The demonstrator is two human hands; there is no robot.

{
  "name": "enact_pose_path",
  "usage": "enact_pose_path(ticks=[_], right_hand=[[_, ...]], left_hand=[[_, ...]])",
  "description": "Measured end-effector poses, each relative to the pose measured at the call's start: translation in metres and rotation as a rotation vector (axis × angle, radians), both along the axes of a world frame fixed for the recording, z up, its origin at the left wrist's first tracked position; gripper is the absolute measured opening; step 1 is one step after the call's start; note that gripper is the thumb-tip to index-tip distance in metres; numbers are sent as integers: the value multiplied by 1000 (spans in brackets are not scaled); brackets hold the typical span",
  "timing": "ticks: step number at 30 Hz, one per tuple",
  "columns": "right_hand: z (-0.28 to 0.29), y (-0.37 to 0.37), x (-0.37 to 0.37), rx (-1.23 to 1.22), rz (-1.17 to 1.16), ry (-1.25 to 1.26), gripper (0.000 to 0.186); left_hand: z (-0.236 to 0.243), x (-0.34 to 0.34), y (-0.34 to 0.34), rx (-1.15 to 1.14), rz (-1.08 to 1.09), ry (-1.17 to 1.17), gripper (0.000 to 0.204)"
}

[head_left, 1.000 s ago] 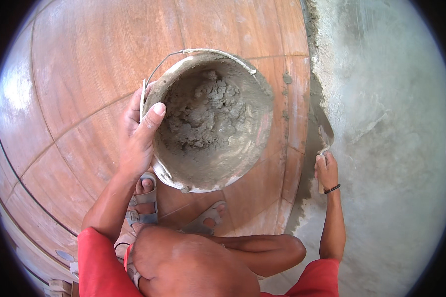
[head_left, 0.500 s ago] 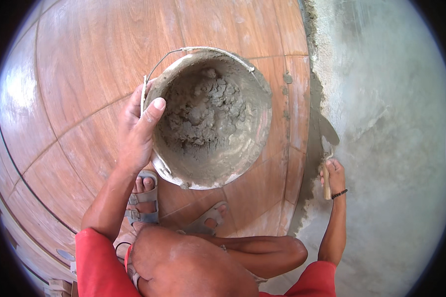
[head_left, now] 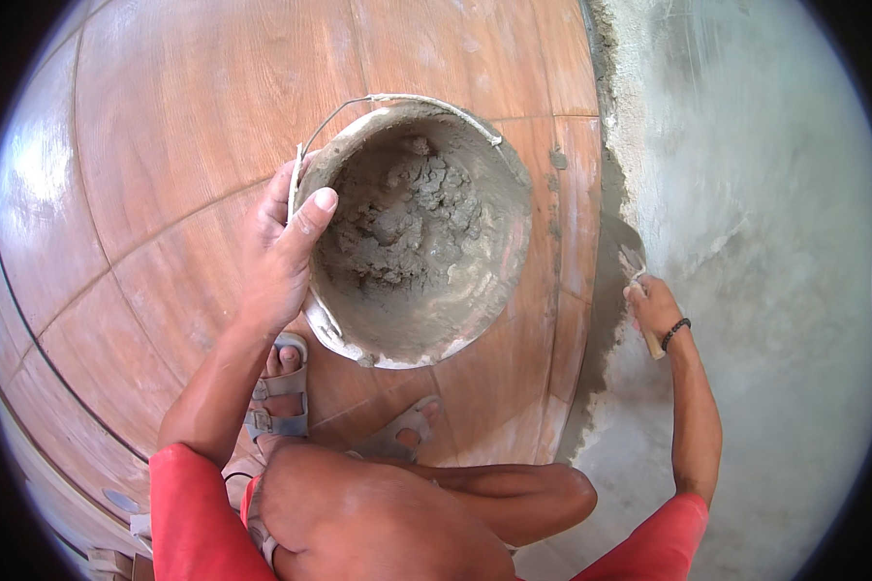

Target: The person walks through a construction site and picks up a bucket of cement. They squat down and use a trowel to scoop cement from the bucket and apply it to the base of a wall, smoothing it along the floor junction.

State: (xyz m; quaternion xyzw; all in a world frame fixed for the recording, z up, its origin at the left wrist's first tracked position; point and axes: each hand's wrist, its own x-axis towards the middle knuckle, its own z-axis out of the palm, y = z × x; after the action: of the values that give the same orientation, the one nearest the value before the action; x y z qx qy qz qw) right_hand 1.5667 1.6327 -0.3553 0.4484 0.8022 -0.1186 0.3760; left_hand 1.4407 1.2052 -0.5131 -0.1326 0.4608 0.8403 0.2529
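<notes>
My left hand is closed on the left rim of a mortar-smeared bucket, its thumb hooked over the edge. The bucket's mouth faces me, and lumpy grey mortar lies inside. A wire handle loops over the far rim. Out to the right, my right hand is wrapped around the wooden handle of a trowel. The trowel's blade, coated in grey, lies against the strip of wet mortar beside the tiles and is hard to tell apart from it.
Wood-look tiles cover the floor on the left and ahead. A smooth grey cement surface extends along the right, with a rough pale edge. My sandalled feet and bent knee are close below the bucket.
My right hand has moved the trowel away from me, with the blade swinging left over the mortar strip and the handle end tipping right. My left hand and the bucket have shifted only slightly.
</notes>
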Motion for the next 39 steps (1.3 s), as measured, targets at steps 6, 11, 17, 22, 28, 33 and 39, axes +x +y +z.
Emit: enact_pose_path(ticks=[6, 11, 17, 22, 28, 33, 39], right_hand=[[30, -10, -88, 48, -70, -20, 21], [39, -16, -98, 7, -108, 58, 23], [24, -33, -79, -193, -247, 284, 26], [-27, -17, -41, -120, -406, 305, 24], [-49, -14, 7, -62, -422, 347, 24], [-38, -8, 35, -31, -376, 320, 23], [-12, -7, 65, -1, -350, 345, 21]], left_hand=[[1, 1, -3, 29, -12, 10, 51], [-3, 1, -3, 73, -2, -2, 45], [-4, 2, -4, 90, -11, -14, 55], [-2, -2, -5, 86, -76, -7, 56], [-5, -1, -7, 66, -72, 20, 53], [-5, -3, -7, 33, -87, 42, 55], [-4, -2, -5, 4, -50, 88, 46]])
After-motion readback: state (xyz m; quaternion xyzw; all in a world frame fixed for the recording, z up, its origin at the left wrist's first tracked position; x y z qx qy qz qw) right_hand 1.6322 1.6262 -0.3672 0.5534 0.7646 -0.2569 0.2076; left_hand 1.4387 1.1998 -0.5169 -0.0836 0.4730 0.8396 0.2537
